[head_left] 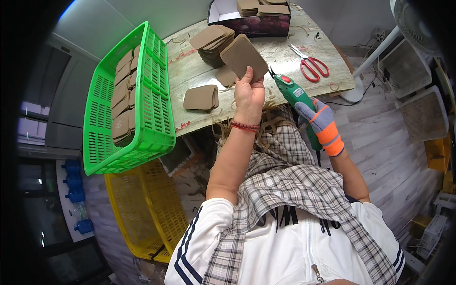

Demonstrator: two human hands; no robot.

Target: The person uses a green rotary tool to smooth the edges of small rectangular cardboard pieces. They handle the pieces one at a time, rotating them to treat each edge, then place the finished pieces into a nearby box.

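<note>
Brown pad (243, 57) with rounded corners is held upright above the surface (280, 61), pinched at its lower edge in the bare left hand (249, 95), whose fingers clench on it. The gloved right hand (322, 124) has its fingers wrapped around a green powered cutter (297, 95), its tip close beside the pad's right edge; whether the two touch cannot be told. On the surface lie a tall stack of pads (212, 45), a short pile (201, 97) and a single pad (226, 76), with red scissors (311, 64) to the right and a dark box (249, 19) of more pads at the far edge. A green basket (142, 109) holding rows of pads leans at the surface's left end, above a yellow basket (142, 209). Judged from this view, clean work calls for keeping the pad steady and the holding fingers low, well away from the cutter's tip, and turning the pad rather than the tool so the edge meets the tip evenly
</note>
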